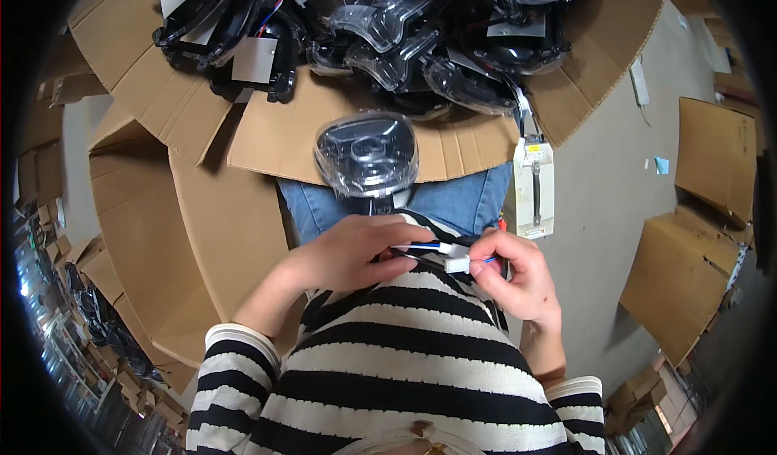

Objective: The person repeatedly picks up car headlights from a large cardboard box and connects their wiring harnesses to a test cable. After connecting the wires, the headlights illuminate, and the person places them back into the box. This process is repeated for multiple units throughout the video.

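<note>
A black headlamp with a clear lens (366,154) rests on my lap, lens up. Thin blue, white and black wires (421,247) run from it toward my body. My left hand (352,253) pinches these wires just below the lamp. My right hand (522,273) holds a small white plug connector (458,262) at the wires' end between thumb and fingertips. Both hands sit close together over my striped shirt.
An open cardboard box (267,143) in front of me holds several more black headlamps (388,38) with wires. A white rectangular module (534,188) hangs at the box's right flap. More cardboard boxes (712,155) stand on the grey floor to the right and left.
</note>
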{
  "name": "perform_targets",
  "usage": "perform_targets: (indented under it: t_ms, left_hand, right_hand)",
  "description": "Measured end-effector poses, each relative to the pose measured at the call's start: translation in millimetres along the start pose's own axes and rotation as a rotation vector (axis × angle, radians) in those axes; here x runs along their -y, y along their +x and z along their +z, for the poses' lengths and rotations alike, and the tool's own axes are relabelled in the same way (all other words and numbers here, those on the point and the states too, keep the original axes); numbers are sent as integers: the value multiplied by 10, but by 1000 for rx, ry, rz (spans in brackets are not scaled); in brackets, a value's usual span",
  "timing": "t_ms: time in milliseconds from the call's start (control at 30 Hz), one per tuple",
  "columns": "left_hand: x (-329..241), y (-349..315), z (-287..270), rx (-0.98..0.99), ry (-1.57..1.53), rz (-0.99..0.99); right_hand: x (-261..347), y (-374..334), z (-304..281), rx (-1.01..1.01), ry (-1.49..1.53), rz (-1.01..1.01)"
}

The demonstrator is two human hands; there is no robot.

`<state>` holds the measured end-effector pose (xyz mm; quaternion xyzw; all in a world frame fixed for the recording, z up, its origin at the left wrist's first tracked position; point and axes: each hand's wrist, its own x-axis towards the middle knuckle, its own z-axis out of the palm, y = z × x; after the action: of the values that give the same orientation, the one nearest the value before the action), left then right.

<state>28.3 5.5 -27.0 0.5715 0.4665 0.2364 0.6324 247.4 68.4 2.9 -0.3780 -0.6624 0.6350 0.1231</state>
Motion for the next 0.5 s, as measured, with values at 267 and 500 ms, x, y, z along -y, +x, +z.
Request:
perform_targets:
  t_ms: [267,500]
  left_hand:
    - [16,147,-84,9,-40,175]
    - [-14,193,-82,8,-236,152]
  right_hand:
    - [-29,-94,-148,-137,149,23]
    - [-5,-24,-141,-56,66,-117]
